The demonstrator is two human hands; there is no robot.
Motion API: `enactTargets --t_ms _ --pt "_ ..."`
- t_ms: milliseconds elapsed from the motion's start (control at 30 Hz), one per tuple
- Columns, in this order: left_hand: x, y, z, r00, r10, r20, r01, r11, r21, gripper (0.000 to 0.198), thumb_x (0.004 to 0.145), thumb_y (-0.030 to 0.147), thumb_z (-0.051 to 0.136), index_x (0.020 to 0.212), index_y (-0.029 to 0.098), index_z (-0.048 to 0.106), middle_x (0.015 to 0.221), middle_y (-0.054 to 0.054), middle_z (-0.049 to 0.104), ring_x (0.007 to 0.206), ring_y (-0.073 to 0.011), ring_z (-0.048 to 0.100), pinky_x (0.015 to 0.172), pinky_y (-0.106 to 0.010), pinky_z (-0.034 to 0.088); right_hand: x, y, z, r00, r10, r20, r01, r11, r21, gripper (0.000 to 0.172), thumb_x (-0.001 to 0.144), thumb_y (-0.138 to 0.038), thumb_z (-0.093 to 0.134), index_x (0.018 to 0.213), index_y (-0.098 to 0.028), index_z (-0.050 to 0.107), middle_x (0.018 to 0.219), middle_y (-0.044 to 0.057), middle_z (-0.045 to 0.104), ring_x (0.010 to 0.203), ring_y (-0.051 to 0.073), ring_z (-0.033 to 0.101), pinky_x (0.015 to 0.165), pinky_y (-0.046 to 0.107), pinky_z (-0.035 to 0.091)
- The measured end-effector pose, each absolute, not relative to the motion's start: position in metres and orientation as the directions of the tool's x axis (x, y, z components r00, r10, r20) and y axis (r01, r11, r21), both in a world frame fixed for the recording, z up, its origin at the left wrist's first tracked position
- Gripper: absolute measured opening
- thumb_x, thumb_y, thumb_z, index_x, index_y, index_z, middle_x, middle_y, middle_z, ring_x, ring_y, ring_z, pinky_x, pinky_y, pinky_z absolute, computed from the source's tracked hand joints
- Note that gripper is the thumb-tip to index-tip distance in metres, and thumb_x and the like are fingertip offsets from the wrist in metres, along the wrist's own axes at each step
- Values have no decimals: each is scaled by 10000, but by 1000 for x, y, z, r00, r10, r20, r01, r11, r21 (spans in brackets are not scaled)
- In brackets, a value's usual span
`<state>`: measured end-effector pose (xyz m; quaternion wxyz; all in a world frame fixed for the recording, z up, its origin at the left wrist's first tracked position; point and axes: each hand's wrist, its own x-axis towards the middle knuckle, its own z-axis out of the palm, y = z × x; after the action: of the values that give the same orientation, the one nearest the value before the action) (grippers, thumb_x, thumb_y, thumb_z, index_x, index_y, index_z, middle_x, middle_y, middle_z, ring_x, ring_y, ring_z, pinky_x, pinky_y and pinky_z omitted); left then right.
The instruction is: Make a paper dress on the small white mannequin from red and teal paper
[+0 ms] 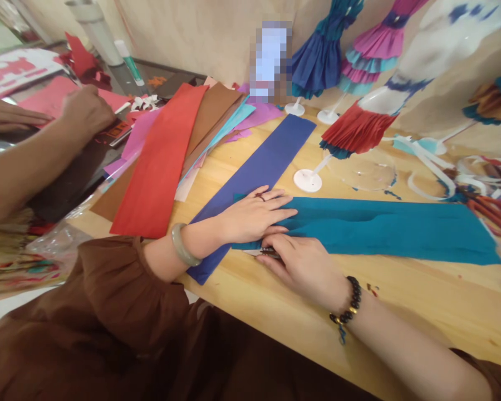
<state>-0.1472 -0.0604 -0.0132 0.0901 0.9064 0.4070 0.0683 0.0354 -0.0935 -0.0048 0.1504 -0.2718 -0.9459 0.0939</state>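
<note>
A long teal strip of crepe paper [392, 228] lies across the wooden table, its left end crossing over a blue strip [250, 167]. My left hand [256, 214] rests flat on the teal strip near that end, fingers stretched out and spread. Just below it, my right hand [296, 262] pinches a small bladed tool [270, 253] with a dark body. A pale tip points left along the strip's lower edge; the fingers hide most of the tool, so its exact kind is unclear.
Red paper [158, 161] and brown sheets lie to the left. Paper-skirted figures on white stands [308, 180] line the back. Red-handled scissors [495, 214] and white strips lie right. A co-worker's hands [86, 108] are at the upper left.
</note>
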Motion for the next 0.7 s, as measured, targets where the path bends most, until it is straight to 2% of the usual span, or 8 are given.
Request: enactTargets --t_ms 267,700 --pt "-146 -60 -10 662 748 37 727 -654 208 488 1008 407 445 1450 201 469 1586 -117 344 1489 -266 246 1206 -460 143 32 -96 -3 -801 552 233 497 829 -254 239 964 -374 547 888 -160 620 773 38 739 628 200 698 537 295 419" --pt "-147 -61 -11 658 752 35 727 -647 229 499 1015 425 415 1462 206 452 1594 -108 331 1497 -251 225 1211 -442 125 31 -96 -4 -804 539 249 474 835 -279 317 1009 -413 447 889 -170 611 783 49 742 625 184 683 550 279 414"
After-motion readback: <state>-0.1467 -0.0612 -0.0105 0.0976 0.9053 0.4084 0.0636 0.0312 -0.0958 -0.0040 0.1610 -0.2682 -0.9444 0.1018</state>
